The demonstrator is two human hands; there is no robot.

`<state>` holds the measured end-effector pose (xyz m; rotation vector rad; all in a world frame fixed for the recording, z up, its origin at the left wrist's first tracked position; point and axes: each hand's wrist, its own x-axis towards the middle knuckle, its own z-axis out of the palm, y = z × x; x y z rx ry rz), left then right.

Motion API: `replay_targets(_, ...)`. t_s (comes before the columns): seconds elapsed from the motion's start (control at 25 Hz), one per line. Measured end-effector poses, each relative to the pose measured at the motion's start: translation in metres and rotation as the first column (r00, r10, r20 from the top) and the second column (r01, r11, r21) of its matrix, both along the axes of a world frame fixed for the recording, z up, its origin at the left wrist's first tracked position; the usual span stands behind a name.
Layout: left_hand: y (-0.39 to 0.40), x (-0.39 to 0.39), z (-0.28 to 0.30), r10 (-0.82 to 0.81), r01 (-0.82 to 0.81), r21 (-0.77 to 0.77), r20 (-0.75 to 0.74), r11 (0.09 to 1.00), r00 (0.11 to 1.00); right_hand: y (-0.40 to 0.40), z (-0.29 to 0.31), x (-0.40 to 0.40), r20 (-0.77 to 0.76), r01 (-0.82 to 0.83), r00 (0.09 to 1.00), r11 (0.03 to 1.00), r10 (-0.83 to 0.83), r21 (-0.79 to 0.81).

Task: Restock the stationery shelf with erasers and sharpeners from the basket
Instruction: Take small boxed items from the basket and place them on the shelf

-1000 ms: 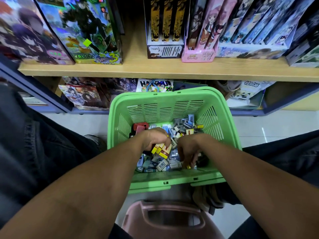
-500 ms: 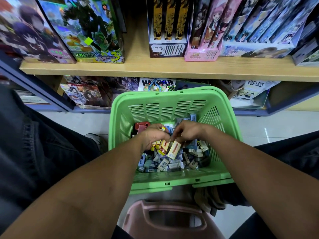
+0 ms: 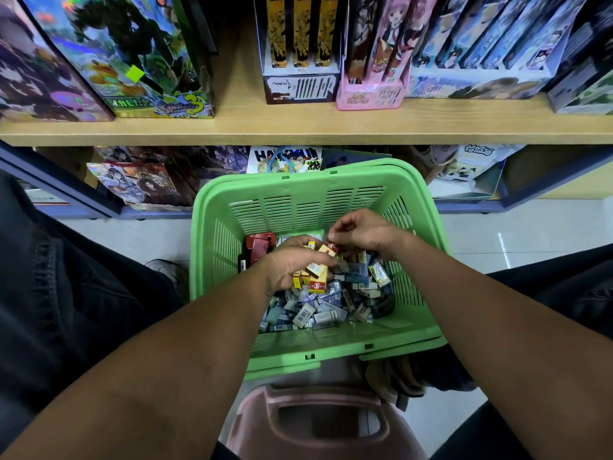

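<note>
A green plastic basket (image 3: 308, 200) stands on the floor before me, its bottom covered with several small wrapped erasers (image 3: 318, 313) in blue and white sleeves. My left hand (image 3: 285, 263) is inside it and grips a bunch of yellow and red eraser packs (image 3: 315, 277). My right hand (image 3: 361, 230) hovers just above and to the right, pinching one more red and yellow pack (image 3: 330, 249) at the top of that bunch. A red sharpener-like object (image 3: 260, 247) lies at the basket's back left.
A wooden shelf (image 3: 298, 127) above holds boxed stationery and pen displays. Below it a lower shelf shows comic-style bags. A pink plastic stool (image 3: 315, 423) sits under me. My dark-trousered legs flank the basket on the tiled floor.
My right hand rose from the front of the eraser pile and moved back, carrying a pack to the bunch in my left hand. My left hand lifted slightly.
</note>
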<state>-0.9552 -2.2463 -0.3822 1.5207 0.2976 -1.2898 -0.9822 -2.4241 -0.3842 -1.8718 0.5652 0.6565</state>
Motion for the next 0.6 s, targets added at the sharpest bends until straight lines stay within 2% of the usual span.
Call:
replay_targets(0.04, -0.001, 0.002, -0.002, -0.017, 0.015, 0.054, 0.036, 0.998, 0.999, -0.003, -0.003, 0.002, 0.006, -0.093, 0.995, 0.961, 0.098, -0.26)
replay_targets(0.08, -0.002, 0.003, -0.004, -0.017, 0.009, 0.102, 0.071, 0.995, 0.997, -0.005, -0.006, 0.002, -0.027, -0.186, 0.979, 0.841, 0.2, -0.507)
replay_targets(0.12, -0.002, 0.005, -0.007, 0.006, -0.02, 0.134, 0.105, 0.991, 0.994, -0.006, -0.009, 0.0, -0.091, -0.274, 0.953, 0.695, 0.288, -0.665)
replay_targets(0.16, -0.002, 0.007, -0.008, 0.026, -0.042, 0.13, 0.125, 0.991, 0.992, -0.005, -0.012, -0.004, -0.166, -0.354, 0.922, 0.585, 0.351, -0.73)
replay_targets(0.2, -0.002, 0.008, -0.009, 0.041, -0.057, 0.123, 0.132, 0.991, 0.99, -0.003, -0.017, -0.008, -0.224, -0.415, 0.895, 0.533, 0.386, -0.737)
replay_targets(0.24, -0.002, 0.008, -0.01, 0.051, -0.065, 0.11, 0.127, 0.992, 0.991, 0.0, -0.021, -0.011, -0.249, -0.441, 0.884, 0.529, 0.396, -0.725)
replay_targets(0.32, 0.0, 0.007, -0.01, 0.07, -0.083, 0.097, 0.13, 0.992, 0.989, 0.002, -0.03, -0.015, -0.218, -0.405, 0.909, 0.623, 0.356, -0.669)
replay_targets(0.44, 0.0, 0.008, -0.007, 0.072, -0.092, 0.103, 0.18, 0.99, 0.981, 0.001, -0.026, -0.008, -0.143, -0.286, 0.958, 0.836, 0.248, -0.468)
replay_targets(0.6, 0.0, 0.022, 0.018, -0.028, 0.011, 0.092, 0.192, 0.996, 0.981, 0.002, 0.008, 0.009, 0.014, -0.05, 0.999, 0.989, 0.053, -0.142)
